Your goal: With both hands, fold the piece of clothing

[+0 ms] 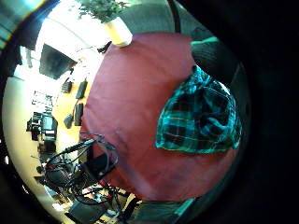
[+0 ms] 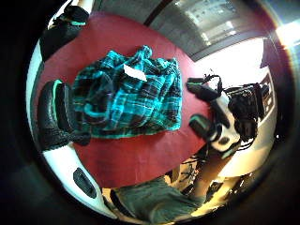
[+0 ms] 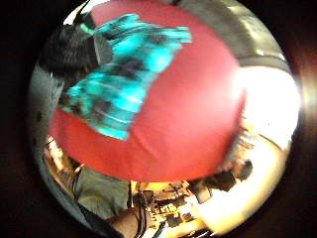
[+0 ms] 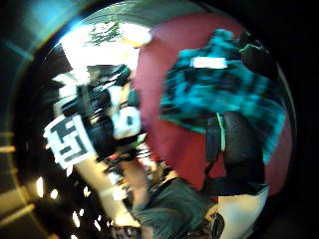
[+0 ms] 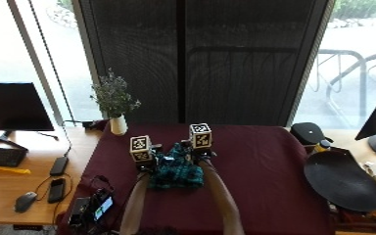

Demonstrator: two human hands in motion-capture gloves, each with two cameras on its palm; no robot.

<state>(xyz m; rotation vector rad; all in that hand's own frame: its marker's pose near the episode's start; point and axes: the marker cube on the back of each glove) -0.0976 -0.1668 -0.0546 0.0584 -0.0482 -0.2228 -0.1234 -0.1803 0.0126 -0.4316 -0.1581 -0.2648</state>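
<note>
A crumpled teal plaid garment [image 5: 175, 172] lies on the dark red tablecloth [image 5: 266, 166], a white label [image 2: 135, 72] showing on top. My left hand [image 5: 144, 161] hovers at its far left side and my right hand [image 5: 201, 155] at its far right side. In the left palm views the garment [image 1: 198, 116] lies flat below, and a loosely curved finger [image 1: 212, 56] and thumb [image 2: 54, 117] reach to its edge with no cloth seen between them. The right thumb [image 4: 234, 149] hangs over the garment [image 4: 224, 89]. The left hand [image 4: 112, 119] shows beside the cloth.
A white vase with a plant [image 5: 117, 125] stands at the table's far left corner. A camera rig [image 5: 93, 205] sits at the near left corner. A black round object [image 5: 341, 181] lies at the right edge. The wooden desk on the left holds a monitor [image 5: 12, 105].
</note>
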